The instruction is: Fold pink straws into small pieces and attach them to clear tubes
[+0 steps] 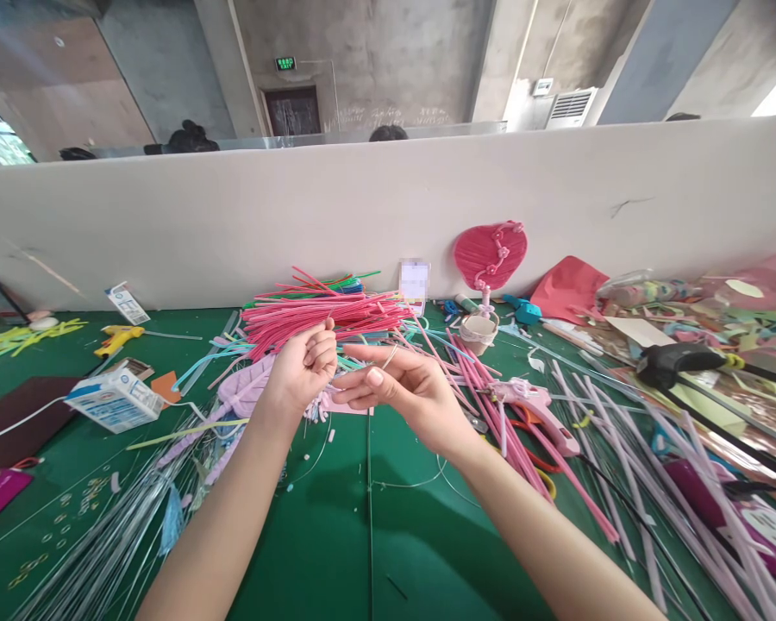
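Note:
My left hand [311, 362] is closed in a fist-like pinch above the table; whatever it may hold is hidden by the fingers. Just to its right is my right hand [420, 392], its thumb against the middle finger and its index finger stretched toward the left hand. A thin pale strip [391, 355] shows between the right thumb and index finger; its other end is hidden. Behind both hands lies a heap of pink and red pipe cleaners [323, 310]. A lilac pipe-cleaner piece [246, 385] rests beside my left wrist.
At left are a yellow glue gun [111, 339], a white-and-blue box [115, 398] and a bundle of thin wires [109, 526]. A pink glue gun [536, 412], small basket [478, 332] and lilac stems [621, 457] lie right. A white partition [265, 224] stands behind.

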Demonstrator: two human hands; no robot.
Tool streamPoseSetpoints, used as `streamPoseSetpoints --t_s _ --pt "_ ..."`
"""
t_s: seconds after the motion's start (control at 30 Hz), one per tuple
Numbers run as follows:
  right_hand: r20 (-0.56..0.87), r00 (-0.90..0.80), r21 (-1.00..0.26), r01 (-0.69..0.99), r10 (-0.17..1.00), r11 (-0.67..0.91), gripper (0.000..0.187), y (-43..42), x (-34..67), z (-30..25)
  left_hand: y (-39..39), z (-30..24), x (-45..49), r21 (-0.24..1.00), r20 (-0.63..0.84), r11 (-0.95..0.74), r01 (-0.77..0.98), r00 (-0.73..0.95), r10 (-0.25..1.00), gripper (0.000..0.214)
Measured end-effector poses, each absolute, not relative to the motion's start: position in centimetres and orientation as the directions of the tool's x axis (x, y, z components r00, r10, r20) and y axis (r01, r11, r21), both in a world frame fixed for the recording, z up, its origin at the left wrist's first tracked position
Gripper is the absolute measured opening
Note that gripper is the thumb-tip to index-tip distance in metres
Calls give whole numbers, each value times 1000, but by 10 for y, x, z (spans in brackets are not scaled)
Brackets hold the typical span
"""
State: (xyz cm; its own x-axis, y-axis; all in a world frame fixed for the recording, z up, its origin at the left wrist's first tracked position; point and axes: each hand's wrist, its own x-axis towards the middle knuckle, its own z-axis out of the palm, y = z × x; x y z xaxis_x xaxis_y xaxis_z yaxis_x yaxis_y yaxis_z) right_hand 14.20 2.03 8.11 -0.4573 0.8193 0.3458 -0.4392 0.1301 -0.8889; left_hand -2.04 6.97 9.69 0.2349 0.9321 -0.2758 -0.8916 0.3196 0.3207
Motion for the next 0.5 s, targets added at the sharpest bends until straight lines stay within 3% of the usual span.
streamPoseSetpoints --t_s 0.5 --pt "353 -489 -887 -445 798 120 43 19 137 76 66 100 -18 319 -277 295 -900 209 938 25"
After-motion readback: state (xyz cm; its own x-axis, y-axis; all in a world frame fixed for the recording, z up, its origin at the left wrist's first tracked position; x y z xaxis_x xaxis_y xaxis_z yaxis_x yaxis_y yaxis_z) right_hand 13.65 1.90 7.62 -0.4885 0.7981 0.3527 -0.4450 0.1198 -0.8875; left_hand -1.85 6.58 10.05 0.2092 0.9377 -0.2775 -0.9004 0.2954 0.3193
